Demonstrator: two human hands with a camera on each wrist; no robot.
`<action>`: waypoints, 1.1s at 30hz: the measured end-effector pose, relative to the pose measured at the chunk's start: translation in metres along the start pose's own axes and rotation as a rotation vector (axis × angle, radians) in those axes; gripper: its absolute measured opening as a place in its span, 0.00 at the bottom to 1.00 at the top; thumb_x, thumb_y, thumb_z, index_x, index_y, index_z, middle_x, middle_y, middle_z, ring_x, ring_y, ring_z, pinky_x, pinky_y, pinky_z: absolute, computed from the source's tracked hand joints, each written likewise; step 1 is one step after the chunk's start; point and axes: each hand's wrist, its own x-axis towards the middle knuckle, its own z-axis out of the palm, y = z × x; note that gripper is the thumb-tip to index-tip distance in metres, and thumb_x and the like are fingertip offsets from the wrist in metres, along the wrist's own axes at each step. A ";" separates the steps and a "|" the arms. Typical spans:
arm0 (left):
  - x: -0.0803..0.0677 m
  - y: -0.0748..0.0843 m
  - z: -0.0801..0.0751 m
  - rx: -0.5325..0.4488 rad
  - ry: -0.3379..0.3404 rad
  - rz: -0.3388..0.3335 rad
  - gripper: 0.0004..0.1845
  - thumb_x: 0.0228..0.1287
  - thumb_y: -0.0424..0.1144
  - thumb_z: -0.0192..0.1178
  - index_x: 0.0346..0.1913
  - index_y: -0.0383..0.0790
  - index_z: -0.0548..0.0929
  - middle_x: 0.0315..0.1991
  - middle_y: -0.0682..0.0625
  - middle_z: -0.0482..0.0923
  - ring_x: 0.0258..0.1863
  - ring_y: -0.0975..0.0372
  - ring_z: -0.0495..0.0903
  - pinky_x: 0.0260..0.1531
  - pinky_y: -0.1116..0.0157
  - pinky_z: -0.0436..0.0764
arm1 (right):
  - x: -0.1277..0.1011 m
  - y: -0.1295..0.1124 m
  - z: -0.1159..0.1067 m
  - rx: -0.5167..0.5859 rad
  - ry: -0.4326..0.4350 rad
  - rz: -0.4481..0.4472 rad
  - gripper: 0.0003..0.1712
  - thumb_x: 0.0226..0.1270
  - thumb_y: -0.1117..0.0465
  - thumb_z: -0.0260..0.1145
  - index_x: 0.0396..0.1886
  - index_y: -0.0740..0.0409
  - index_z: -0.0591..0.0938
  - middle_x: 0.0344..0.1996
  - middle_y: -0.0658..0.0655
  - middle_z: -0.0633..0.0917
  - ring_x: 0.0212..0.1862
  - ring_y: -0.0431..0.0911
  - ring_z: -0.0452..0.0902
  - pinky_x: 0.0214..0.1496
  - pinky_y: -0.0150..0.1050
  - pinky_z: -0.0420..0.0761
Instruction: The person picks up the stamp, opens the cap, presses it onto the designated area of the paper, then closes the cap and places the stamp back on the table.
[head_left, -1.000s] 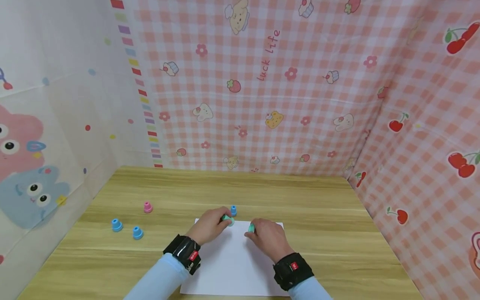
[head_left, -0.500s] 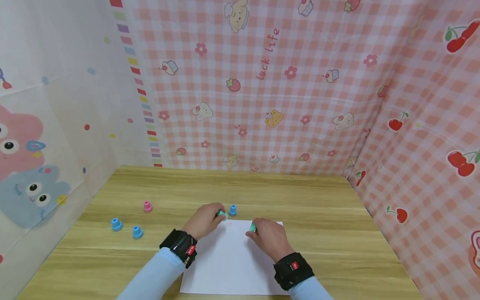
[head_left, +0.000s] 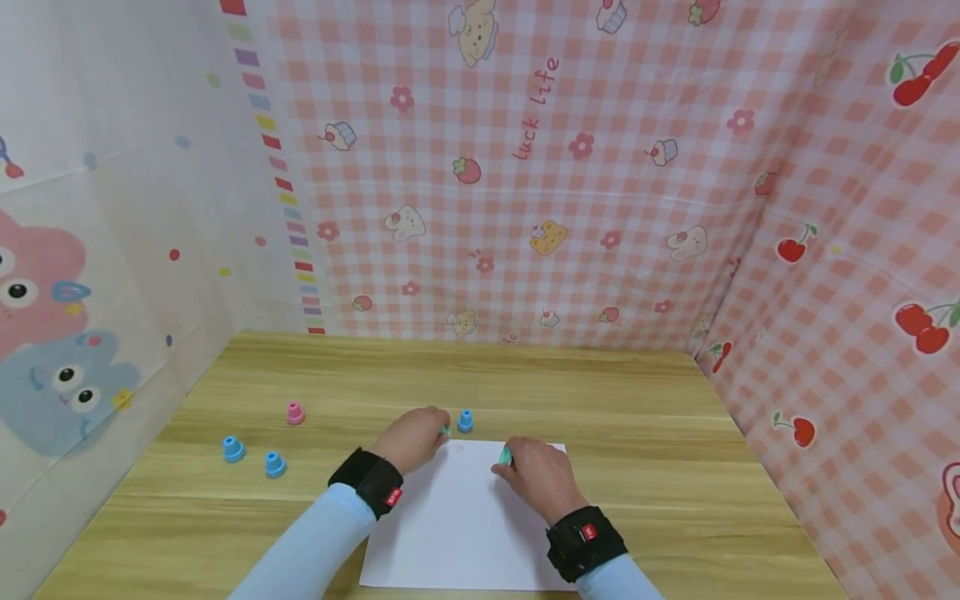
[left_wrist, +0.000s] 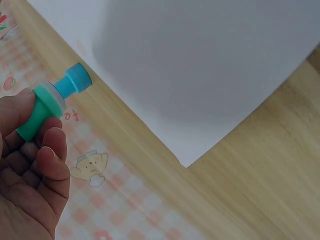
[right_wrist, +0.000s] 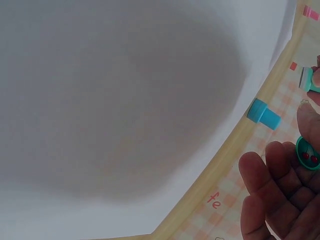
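My left hand [head_left: 412,439] pinches a green toy stamp [left_wrist: 39,112] with a pale end between thumb and fingers, just beyond the far left part of a white sheet of paper [head_left: 461,525]. Over the sheet's far right part, my right hand [head_left: 542,473] holds a small green cap [right_wrist: 307,154] with a cherry picture, partly hidden by the fingers in the right wrist view. A blue stamp [head_left: 466,422] stands on the table between the hands, just past the paper's far edge. A faint mark [head_left: 460,449] shows on the paper near that edge.
On the left of the wooden table [head_left: 637,467] stand two blue stamps, the nearer blue stamp [head_left: 275,465] and the farther blue stamp [head_left: 234,449], and one pink stamp [head_left: 296,413]. Patterned cloth [head_left: 495,208] hangs behind and at both sides.
My left hand has moved left and away from the paper with the green stamp, then turned so less of it shows. A faint mark is now visible. My right hand has barely moved.
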 end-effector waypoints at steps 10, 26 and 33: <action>0.007 -0.001 0.008 0.078 -0.037 0.005 0.05 0.64 0.32 0.67 0.40 0.37 0.82 0.32 0.50 0.79 0.34 0.59 0.80 0.41 0.61 0.81 | -0.001 0.000 0.000 -0.013 -0.004 0.013 0.18 0.58 0.51 0.76 0.23 0.51 0.75 0.16 0.44 0.70 0.21 0.38 0.65 0.22 0.32 0.65; 0.013 -0.003 0.021 0.096 -0.061 0.007 0.04 0.64 0.32 0.67 0.39 0.37 0.82 0.30 0.49 0.79 0.30 0.60 0.77 0.40 0.62 0.81 | -0.002 0.004 0.001 -0.015 0.009 0.002 0.19 0.58 0.50 0.76 0.21 0.49 0.74 0.16 0.43 0.70 0.21 0.37 0.64 0.22 0.32 0.65; 0.015 -0.003 0.022 0.093 -0.068 0.007 0.05 0.64 0.32 0.67 0.38 0.36 0.81 0.29 0.49 0.78 0.29 0.61 0.76 0.39 0.62 0.81 | -0.003 0.006 0.001 -0.003 -0.005 0.012 0.19 0.59 0.50 0.75 0.21 0.50 0.74 0.16 0.44 0.69 0.21 0.38 0.64 0.22 0.31 0.64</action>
